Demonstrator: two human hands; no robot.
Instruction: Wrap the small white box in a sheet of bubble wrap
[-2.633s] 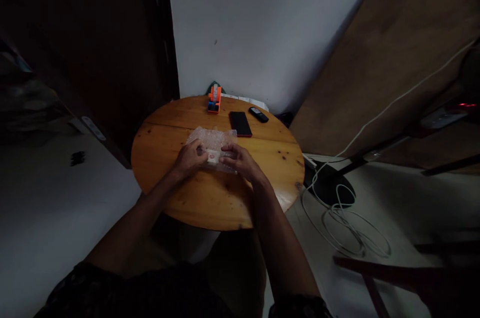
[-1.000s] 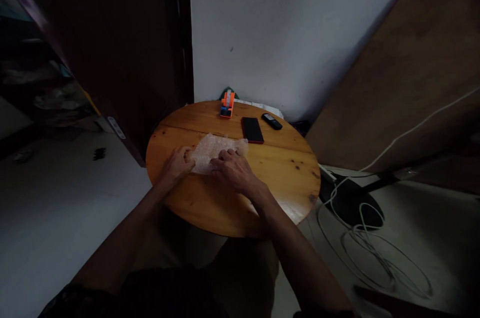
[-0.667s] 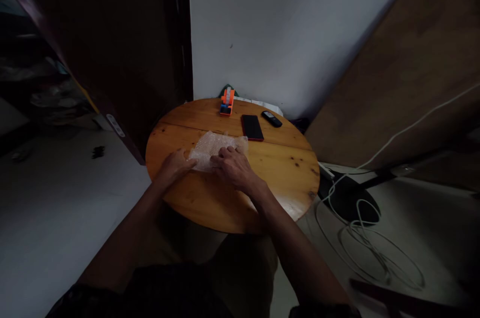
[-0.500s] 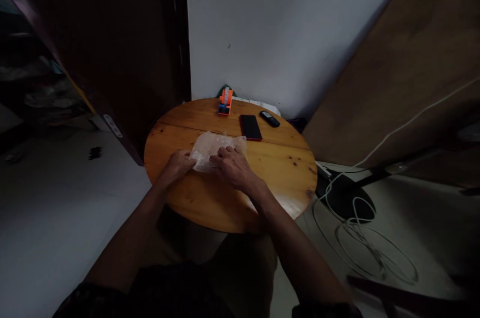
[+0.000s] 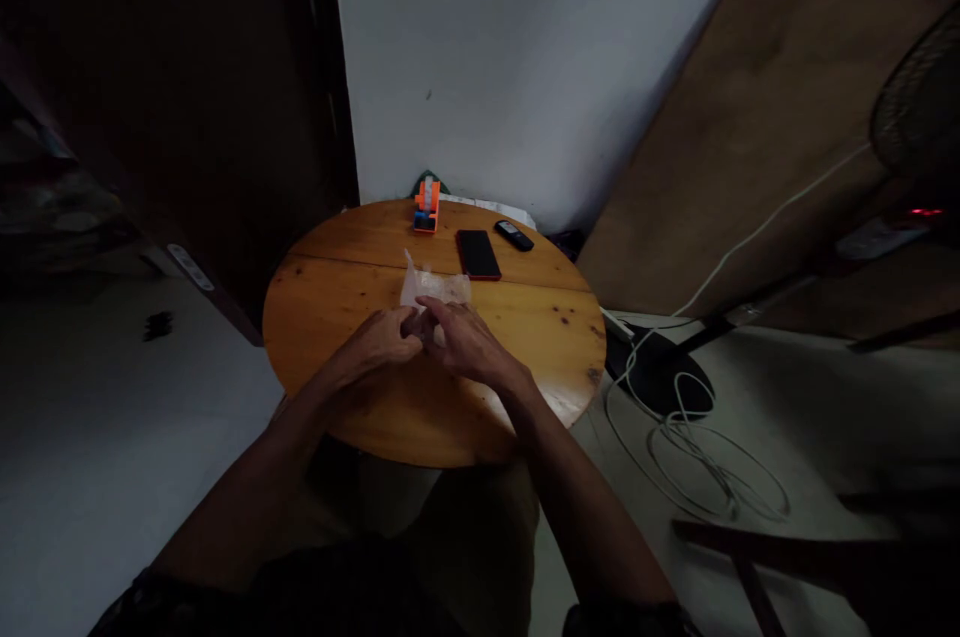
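A crumpled piece of clear bubble wrap (image 5: pixel 444 288) stands partly folded up on the round wooden table (image 5: pixel 525 337). At its near left side, my left hand (image 5: pixel 384 337) has its fingers curled and closed on the wrap. My right hand (image 5: pixel 466 341) grips it from the right, the thumb side close against the left hand's fingertips. Both hands meet over the near edge, so that part of the wrap is hidden. Whether anything lies inside the wrap I cannot tell.
Behind the wrap lie a black phone with a red edge (image 5: pixel 478 254), a small keypad phone (image 5: pixel 514 235) and an orange tape dispenser (image 5: pixel 427 207). A white wall (image 5: pixel 525 67) rises behind the table. Right of it, a fan base (image 5: pixel 660 377) and coiled white cable (image 5: pixel 697 452) sit on the floor.
My left hand has moved in towards the right one, gathering the bubble wrap into a narrower shape with a corner sticking up. The view has turned slightly right.
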